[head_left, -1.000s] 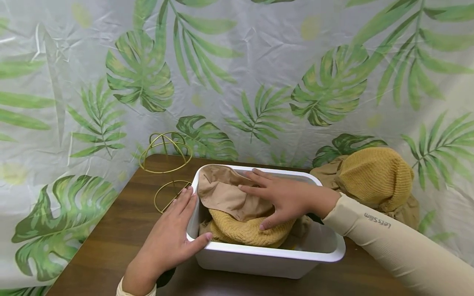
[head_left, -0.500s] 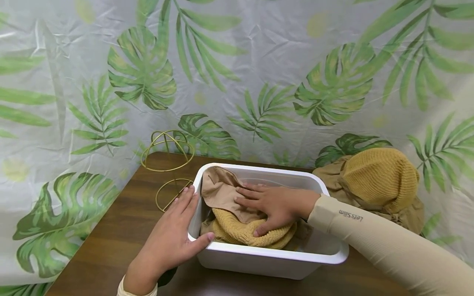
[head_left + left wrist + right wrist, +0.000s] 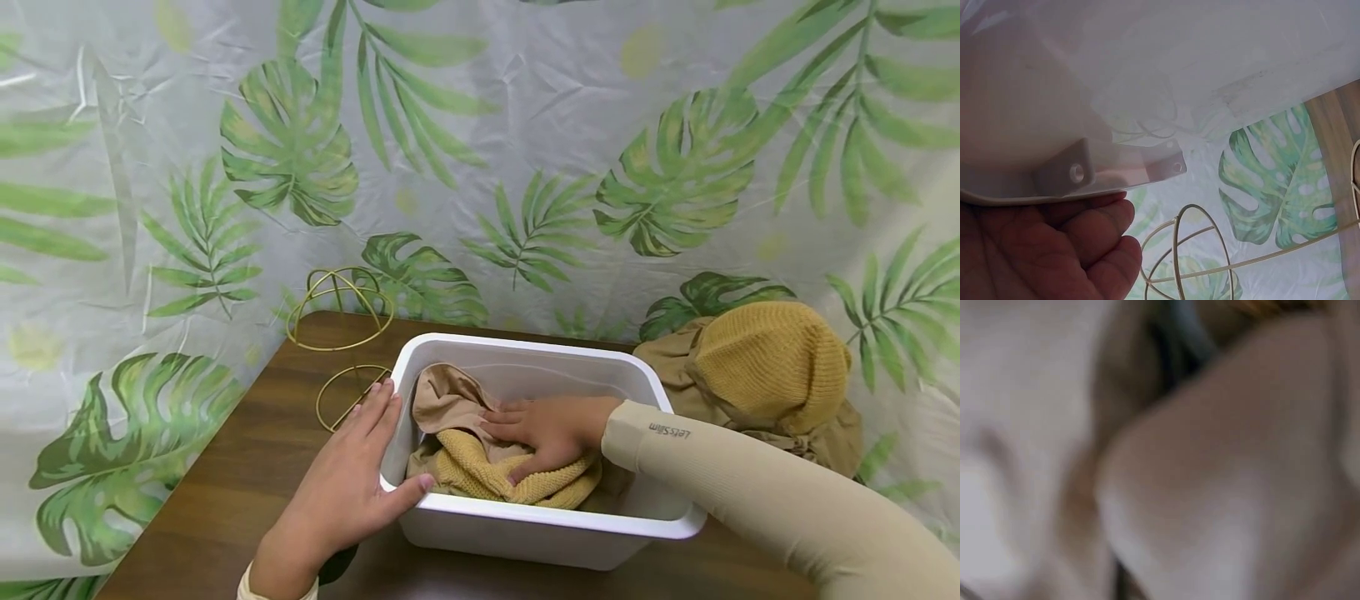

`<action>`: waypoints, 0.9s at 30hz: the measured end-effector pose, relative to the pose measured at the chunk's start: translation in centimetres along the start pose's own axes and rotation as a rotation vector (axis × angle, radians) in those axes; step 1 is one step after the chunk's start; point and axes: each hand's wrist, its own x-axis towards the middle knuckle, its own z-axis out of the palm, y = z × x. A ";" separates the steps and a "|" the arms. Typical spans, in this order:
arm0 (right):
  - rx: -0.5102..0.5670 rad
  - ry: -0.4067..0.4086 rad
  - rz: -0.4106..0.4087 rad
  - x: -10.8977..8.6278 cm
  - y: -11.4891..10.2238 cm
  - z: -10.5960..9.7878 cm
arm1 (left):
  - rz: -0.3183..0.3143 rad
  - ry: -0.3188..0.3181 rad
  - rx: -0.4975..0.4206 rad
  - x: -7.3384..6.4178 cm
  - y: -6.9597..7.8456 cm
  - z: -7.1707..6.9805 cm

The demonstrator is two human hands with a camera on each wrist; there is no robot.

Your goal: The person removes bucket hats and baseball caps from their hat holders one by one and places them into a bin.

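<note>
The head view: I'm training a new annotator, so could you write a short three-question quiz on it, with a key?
1. Multiple choice: where does the right hand rest? A) on the tabletop; B) on the bunched fabrics in the white bin; C) on the wire frame.
2. True or false: the left hand is at the white bin's rim.
3. Fill in the blank: in the head view, the mustard knit piece outside the white bin lies to the bin's ____.

Key: 1. B. 2. True. 3. right.
</note>
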 end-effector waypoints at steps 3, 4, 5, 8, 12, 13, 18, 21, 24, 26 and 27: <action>-0.003 0.011 -0.011 0.4 0.3 0.7 | 0.001 0.002 0.002 0.1 0.0 0.0; -0.005 0.014 -0.015 0.5 0.4 0.8 | 0.002 0.001 0.003 0.1 -0.1 0.0; -0.009 0.017 -0.019 0.6 0.5 1.0 | 0.003 0.001 0.004 0.1 -0.1 0.0; -0.001 0.020 -0.030 0.7 0.5 1.0 | 0.004 0.004 0.002 0.1 -0.1 0.0; 0.030 0.038 -0.039 0.3 0.5 0.3 | 0.001 0.004 -0.001 0.1 0.0 0.0; 0.034 0.047 -0.038 0.1 0.4 0.0 | 0.002 0.001 0.001 0.1 0.0 0.1; -0.020 0.113 -0.012 -1.1 -0.3 -2.0 | -0.012 -0.011 -0.004 0.0 0.1 0.0; -0.056 0.164 -0.005 -1.9 -0.8 -3.3 | -0.027 -0.017 -0.010 -0.1 0.1 -0.1; -0.025 0.240 -0.018 -3.2 -1.2 -4.5 | -0.026 -0.018 -0.008 -0.1 0.1 -0.1; 0.024 0.300 -0.036 -4.3 -1.4 -5.2 | -0.019 -0.013 -0.006 0.0 0.1 0.0; 0.046 0.330 -0.046 -4.9 -1.4 -5.5 | -0.014 -0.009 -0.006 0.0 0.1 0.0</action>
